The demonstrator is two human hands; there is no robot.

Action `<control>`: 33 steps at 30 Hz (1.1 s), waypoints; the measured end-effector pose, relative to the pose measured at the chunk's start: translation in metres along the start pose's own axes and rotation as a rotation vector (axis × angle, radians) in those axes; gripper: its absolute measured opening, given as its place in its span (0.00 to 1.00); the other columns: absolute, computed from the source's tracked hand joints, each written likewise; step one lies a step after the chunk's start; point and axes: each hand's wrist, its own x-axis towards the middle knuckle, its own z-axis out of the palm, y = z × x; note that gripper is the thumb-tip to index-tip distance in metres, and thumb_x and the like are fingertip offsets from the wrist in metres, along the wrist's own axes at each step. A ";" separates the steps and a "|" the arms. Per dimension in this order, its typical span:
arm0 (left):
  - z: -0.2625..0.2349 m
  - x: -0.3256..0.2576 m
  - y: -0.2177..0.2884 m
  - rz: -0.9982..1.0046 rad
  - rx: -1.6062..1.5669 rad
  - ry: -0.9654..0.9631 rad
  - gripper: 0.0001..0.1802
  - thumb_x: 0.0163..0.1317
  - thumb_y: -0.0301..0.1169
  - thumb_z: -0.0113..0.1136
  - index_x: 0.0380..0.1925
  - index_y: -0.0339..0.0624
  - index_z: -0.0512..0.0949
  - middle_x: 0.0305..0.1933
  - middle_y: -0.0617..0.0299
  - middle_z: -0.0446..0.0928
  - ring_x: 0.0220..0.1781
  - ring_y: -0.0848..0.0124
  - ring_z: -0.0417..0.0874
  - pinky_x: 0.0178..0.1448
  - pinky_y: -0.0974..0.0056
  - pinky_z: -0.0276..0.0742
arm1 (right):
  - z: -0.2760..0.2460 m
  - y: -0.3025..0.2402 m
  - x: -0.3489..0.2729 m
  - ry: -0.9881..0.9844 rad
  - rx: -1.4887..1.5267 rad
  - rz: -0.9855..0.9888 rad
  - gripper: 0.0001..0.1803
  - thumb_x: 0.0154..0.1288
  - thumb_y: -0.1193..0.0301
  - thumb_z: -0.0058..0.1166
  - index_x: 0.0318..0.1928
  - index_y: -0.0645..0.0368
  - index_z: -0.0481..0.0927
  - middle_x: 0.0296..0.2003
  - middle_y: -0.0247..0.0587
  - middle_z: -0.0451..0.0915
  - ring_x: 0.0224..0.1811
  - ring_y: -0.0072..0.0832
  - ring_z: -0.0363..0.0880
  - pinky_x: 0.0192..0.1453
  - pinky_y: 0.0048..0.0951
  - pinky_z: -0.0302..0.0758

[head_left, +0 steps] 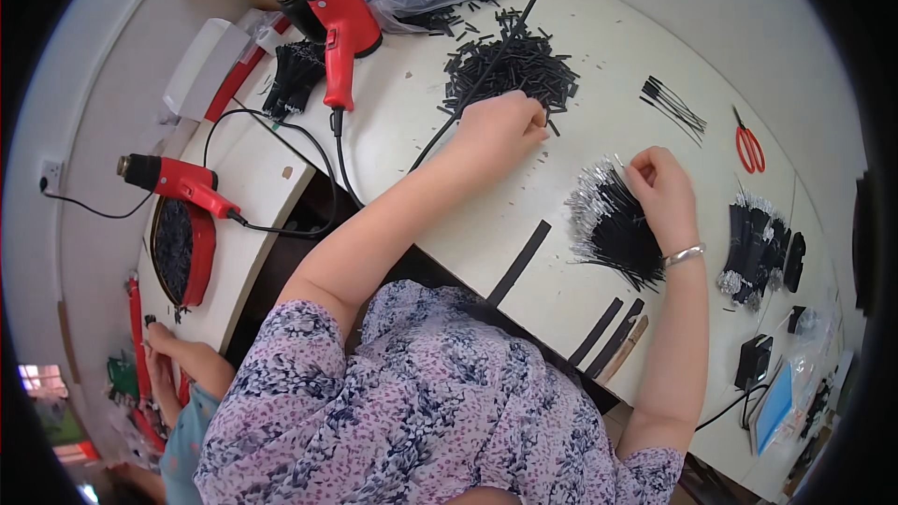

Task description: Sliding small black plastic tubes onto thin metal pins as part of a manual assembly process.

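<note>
My left hand (505,129) is closed in a pinch at the near right edge of a pile of short black tube pieces (510,70); whatever its fingertips hold is too small to make out. Farther right, my right hand (666,192) pinches at the silver-tipped end of a black wire at the side of a fanned bundle of black wires (631,238). The bundle lies on the white table, its bright metal tips toward the far left. Beyond it a few separate wires with black ends (673,110) lie loosely together.
Red-handled scissors (750,145) and more wire bundles (753,243) lie at the right. Black strips (519,264) lie by the front edge. Two red heat guns (346,33) (187,184) with cords are at the left. A black cable (524,19) crosses above the pile. Another person's hand (164,341) shows lower left.
</note>
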 end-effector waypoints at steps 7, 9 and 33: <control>0.007 0.003 -0.003 0.077 0.178 -0.042 0.08 0.58 0.32 0.61 0.30 0.39 0.78 0.35 0.57 0.77 0.40 0.59 0.81 0.46 0.59 0.75 | 0.009 -0.004 -0.002 -0.001 -0.181 -0.080 0.06 0.57 0.73 0.56 0.28 0.60 0.74 0.28 0.42 0.78 0.31 0.39 0.78 0.37 0.37 0.74; 0.006 0.006 0.002 0.121 0.198 -0.039 0.08 0.59 0.32 0.60 0.31 0.39 0.77 0.33 0.56 0.78 0.38 0.59 0.81 0.44 0.58 0.75 | 0.010 -0.001 -0.002 0.060 -0.119 -0.085 0.05 0.57 0.73 0.56 0.29 0.61 0.74 0.27 0.42 0.78 0.29 0.37 0.77 0.36 0.36 0.74; 0.062 0.046 0.050 -0.389 -1.400 -0.296 0.11 0.67 0.33 0.58 0.38 0.36 0.80 0.29 0.66 0.78 0.30 0.79 0.80 0.37 0.75 0.77 | 0.003 0.007 0.007 0.154 0.534 0.002 0.03 0.65 0.76 0.55 0.35 0.63 0.76 0.26 0.26 0.75 0.26 0.11 0.69 0.32 0.16 0.68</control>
